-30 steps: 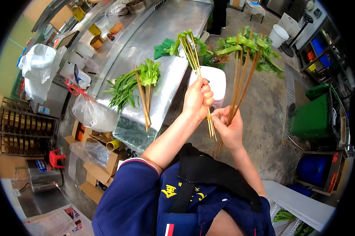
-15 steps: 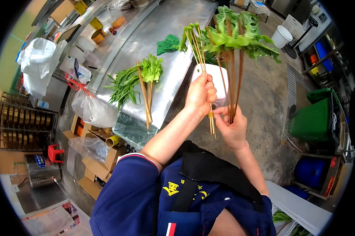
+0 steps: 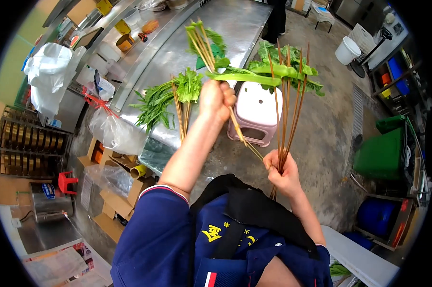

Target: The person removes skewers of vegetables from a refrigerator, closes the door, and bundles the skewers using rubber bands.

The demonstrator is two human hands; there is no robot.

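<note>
My left hand (image 3: pixel 217 99) is closed round a bunch of pale skewers (image 3: pixel 235 125) with green vegetable pieces at their far ends. A thin yellowish rubber band (image 3: pixel 254 150) stretches from the lower ends of these skewers to the fingers of my right hand (image 3: pixel 283 173). That hand is closed round darker brown skewers (image 3: pixel 286 124), whose upper parts carry leafy lettuce (image 3: pixel 297 71). A long green leaf piece (image 3: pixel 247 78) spans between the two bunches. On the steel table (image 3: pixel 151 71) lie skewered lettuce (image 3: pixel 189 85) and narrow green leaves (image 3: pixel 154 104).
A pinkish-white plastic stool (image 3: pixel 256 103) stands on the floor beyond my hands. Left of me are a tied clear bag (image 3: pixel 122 131) and cardboard boxes (image 3: pixel 117 197). A green bin (image 3: pixel 381 148) and a white bucket (image 3: pixel 347 51) stand to the right. Someone's dark-clothed legs (image 3: pixel 275 21) show behind the table.
My left hand has moved up and left with the pale skewers, away from my right hand. The band, earlier round the skewers, is now stretched between the hands. My right hand has lowered slightly.
</note>
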